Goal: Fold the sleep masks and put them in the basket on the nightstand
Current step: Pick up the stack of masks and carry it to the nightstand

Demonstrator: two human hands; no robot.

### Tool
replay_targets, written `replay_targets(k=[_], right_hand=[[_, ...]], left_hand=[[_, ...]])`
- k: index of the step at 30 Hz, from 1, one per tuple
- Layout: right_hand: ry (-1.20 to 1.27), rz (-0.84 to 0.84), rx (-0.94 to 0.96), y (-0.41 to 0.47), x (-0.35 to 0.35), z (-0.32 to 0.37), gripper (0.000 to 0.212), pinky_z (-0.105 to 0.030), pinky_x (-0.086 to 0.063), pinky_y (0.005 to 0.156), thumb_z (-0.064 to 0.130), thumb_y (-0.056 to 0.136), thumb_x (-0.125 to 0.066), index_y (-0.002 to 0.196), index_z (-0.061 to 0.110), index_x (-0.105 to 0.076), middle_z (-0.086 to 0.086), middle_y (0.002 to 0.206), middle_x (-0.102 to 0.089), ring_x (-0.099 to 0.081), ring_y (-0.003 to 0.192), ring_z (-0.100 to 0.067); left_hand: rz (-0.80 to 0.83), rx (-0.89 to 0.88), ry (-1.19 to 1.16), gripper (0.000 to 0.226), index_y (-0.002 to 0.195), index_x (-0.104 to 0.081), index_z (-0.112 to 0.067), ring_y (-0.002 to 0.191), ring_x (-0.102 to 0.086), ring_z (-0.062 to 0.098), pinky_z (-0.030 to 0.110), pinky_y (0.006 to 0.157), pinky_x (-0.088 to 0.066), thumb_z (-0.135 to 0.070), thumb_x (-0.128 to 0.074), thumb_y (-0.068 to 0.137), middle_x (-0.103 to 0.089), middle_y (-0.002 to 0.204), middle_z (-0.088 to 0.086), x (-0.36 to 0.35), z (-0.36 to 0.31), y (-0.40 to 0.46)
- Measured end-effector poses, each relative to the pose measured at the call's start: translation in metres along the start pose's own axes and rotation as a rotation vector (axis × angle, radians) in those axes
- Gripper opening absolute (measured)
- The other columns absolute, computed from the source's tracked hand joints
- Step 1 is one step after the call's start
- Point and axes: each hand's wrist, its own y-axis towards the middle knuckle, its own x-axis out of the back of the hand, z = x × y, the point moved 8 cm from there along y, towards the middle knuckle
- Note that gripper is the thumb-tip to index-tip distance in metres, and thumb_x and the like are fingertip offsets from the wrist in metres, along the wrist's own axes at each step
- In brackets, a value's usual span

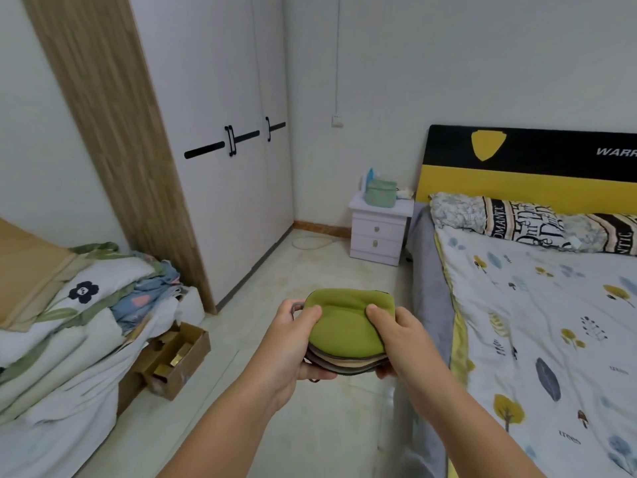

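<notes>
A bed (pixel 537 322) with a soft leaf-print quilt fills the right; a white wardrobe (pixel 220 188) stands left; far off, the white nightstand (pixel 379 232) bears a rounded green basket (pixel 381 193), contents unseen; both hands, left hand (pixel 293 343) and right hand (pixel 400 339), clasp a stack of folded, padded sleep masks (pixel 344 332), green on top, over bare floor
</notes>
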Motion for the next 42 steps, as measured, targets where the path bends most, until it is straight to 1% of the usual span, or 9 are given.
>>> replay_targets(k=[3, 8, 11, 16, 21, 28, 31, 34, 42], right_hand=[[0.006, -0.02, 0.0, 0.041, 0.006, 0.007, 0.022, -0.02, -0.04, 0.032, 0.035, 0.089, -0.052, 0.082, 0.015, -0.053, -0.003, 0.075, -0.054, -0.051, 0.052, -0.016], [-0.005, -0.022, 0.0, 0.102, 0.008, 0.019, 0.023, -0.02, -0.04, 0.034, 0.035, 0.088, -0.052, 0.085, 0.012, -0.053, -0.003, 0.074, -0.054, -0.05, 0.046, -0.013], [0.001, -0.022, -0.03, 0.133, 0.004, 0.022, 0.023, -0.022, -0.04, 0.035, 0.035, 0.088, -0.052, 0.087, 0.012, -0.053, -0.003, 0.074, -0.054, -0.051, 0.05, -0.015], [-0.018, -0.029, -0.046, 0.192, -0.004, 0.031, 0.026, -0.02, -0.041, 0.036, 0.036, 0.089, -0.051, 0.093, 0.01, -0.055, -0.003, 0.077, -0.054, -0.051, 0.048, -0.013], [-0.01, -0.082, -0.008, 0.261, -0.016, 0.05, 0.016, -0.02, -0.042, 0.038, 0.032, 0.09, -0.051, 0.088, 0.019, -0.058, 0.0, 0.073, -0.057, -0.052, 0.05, -0.01], [0.02, -0.179, -0.045, 0.361, -0.039, 0.087, 0.017, -0.021, -0.042, 0.04, 0.03, 0.089, -0.053, 0.088, 0.015, -0.061, 0.0, 0.075, -0.058, -0.053, 0.06, -0.013], [0.026, -0.222, -0.062, 0.401, -0.046, 0.097, 0.028, -0.022, -0.039, 0.042, 0.032, 0.088, -0.054, 0.095, 0.006, -0.06, -0.003, 0.076, -0.055, -0.051, 0.061, -0.014], [0.015, -0.245, -0.082, 0.438, -0.05, 0.1, 0.036, -0.022, -0.038, 0.041, 0.035, 0.088, -0.053, 0.1, 0.002, -0.056, -0.004, 0.075, -0.051, -0.048, 0.059, -0.015], [0.023, -0.253, -0.105, 0.545, -0.036, 0.1, 0.038, -0.023, -0.039, 0.041, 0.039, 0.086, -0.054, 0.101, 0.004, -0.056, -0.005, 0.075, -0.05, -0.048, 0.054, -0.015]], left_hand=[[0.03, 0.002, 0.026, 0.01, 0.097, -0.05, -0.023, 0.057, -0.059, 0.025, 0.03, 0.043, -0.052, -0.029, -0.047, 0.089, -0.056, 0.093, 0.01, -0.011, -0.011, 0.042], [0.062, 0.0, 0.044, 0.015, 0.103, -0.051, -0.024, 0.065, -0.062, 0.026, 0.03, 0.044, -0.052, -0.03, -0.047, 0.09, -0.056, 0.1, 0.009, -0.022, -0.03, 0.104], [0.087, 0.031, 0.055, 0.01, 0.094, -0.051, -0.022, 0.068, -0.061, 0.027, 0.031, 0.045, -0.053, -0.03, -0.047, 0.09, -0.055, 0.102, 0.011, -0.023, -0.034, 0.138], [0.148, 0.056, 0.044, 0.014, 0.083, -0.051, -0.018, 0.075, -0.06, 0.028, 0.029, 0.045, -0.051, -0.029, -0.047, 0.09, -0.055, 0.102, 0.013, -0.025, -0.046, 0.202], [0.28, 0.086, 0.026, 0.022, 0.095, -0.06, -0.01, 0.079, -0.062, 0.026, 0.028, 0.045, -0.053, -0.028, -0.047, 0.091, -0.061, 0.102, 0.014, -0.027, -0.068, 0.279], [0.372, 0.106, 0.121, 0.029, 0.106, -0.058, -0.007, 0.082, -0.061, 0.027, 0.029, 0.047, -0.053, -0.029, -0.048, 0.089, -0.06, 0.115, 0.02, -0.016, -0.112, 0.396], [0.369, 0.079, 0.164, 0.024, 0.101, -0.056, -0.009, 0.078, -0.061, 0.029, 0.029, 0.046, -0.052, -0.029, -0.048, 0.089, -0.058, 0.116, 0.022, -0.014, -0.127, 0.442], [0.356, 0.045, 0.185, 0.02, 0.101, -0.056, -0.014, 0.082, -0.061, 0.028, 0.03, 0.047, -0.053, -0.028, -0.047, 0.09, -0.058, 0.113, 0.017, -0.017, -0.136, 0.481], [0.338, 0.024, 0.218, 0.021, 0.107, -0.055, -0.016, 0.09, -0.061, 0.029, 0.031, 0.045, -0.054, -0.026, -0.046, 0.091, -0.057, 0.112, 0.015, -0.046, -0.15, 0.584]])
